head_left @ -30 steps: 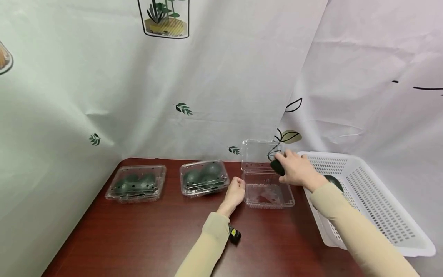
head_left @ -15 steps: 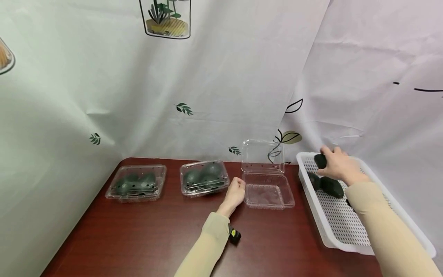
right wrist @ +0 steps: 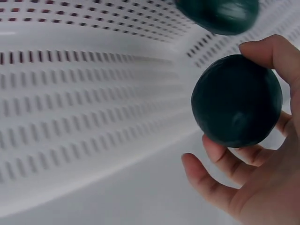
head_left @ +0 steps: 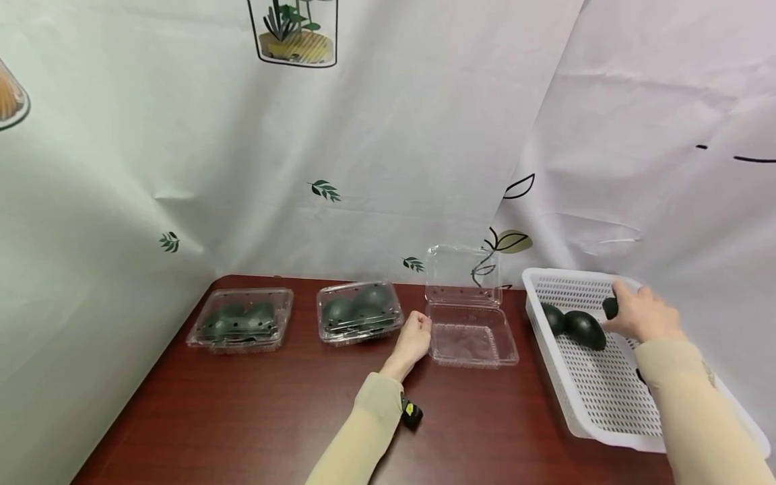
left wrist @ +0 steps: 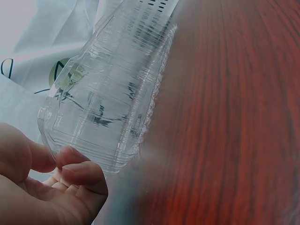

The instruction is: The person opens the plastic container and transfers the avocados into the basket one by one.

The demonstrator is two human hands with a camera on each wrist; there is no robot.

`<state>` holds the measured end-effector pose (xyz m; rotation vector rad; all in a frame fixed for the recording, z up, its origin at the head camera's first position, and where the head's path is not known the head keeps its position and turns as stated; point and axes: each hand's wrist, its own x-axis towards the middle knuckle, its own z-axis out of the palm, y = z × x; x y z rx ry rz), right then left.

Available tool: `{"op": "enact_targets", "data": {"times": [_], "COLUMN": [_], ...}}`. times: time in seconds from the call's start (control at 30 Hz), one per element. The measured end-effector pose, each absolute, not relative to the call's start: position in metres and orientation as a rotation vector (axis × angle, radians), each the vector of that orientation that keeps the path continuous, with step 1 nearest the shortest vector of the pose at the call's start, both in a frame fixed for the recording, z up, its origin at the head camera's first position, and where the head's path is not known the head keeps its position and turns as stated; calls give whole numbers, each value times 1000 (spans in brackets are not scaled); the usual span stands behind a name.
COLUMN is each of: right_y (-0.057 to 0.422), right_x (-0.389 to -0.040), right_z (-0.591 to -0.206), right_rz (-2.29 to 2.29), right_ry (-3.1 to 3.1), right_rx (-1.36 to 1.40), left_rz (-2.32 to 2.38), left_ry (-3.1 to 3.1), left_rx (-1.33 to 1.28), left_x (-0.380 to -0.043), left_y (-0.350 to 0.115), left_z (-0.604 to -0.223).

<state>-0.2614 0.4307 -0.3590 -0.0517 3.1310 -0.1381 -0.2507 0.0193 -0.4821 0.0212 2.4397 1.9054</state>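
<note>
My left hand (head_left: 413,340) pinches the left rim of a clear plastic clamshell box (head_left: 471,337), whose lid (head_left: 462,273) stands raised against the backdrop. In the left wrist view, thumb and fingertips (left wrist: 75,164) meet at the box's edge. On the right, my right hand (head_left: 647,315) grips a dark green avocado (right wrist: 236,101) inside the white basket (head_left: 576,411). The thumb lies on one side of the fruit and fingers on the other in the right wrist view. Other avocados (head_left: 583,330) lie on the basket floor, left of the hand.
Two closed clamshell boxes with dark green fruit stand to the left: one box (head_left: 359,313) near my left hand, another box (head_left: 239,320) farther left. All stand on a reddish-brown table (head_left: 254,411). A patterned white cloth (head_left: 394,135) hangs behind.
My right hand has moved right from over the clamshell box into the basket, holding the avocado. The left hand stays at the box's rim.
</note>
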Motion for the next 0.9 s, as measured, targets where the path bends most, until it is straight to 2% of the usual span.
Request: {"op": "enact_targets", "data": {"times": [0.47, 0.9], "right_y": [445, 441], "right_x": [-247, -252], "right_z": [-401, -413], "right_rz": [-222, -271], "right_ry": [3006, 2942], "right_rx": [134, 206], "left_rz": [1927, 1924], "left_ry": [2428, 2427], "left_rx": [24, 15], "left_x": [-244, -249], "left_y": [20, 19], "left_z": [-478, -481]}}
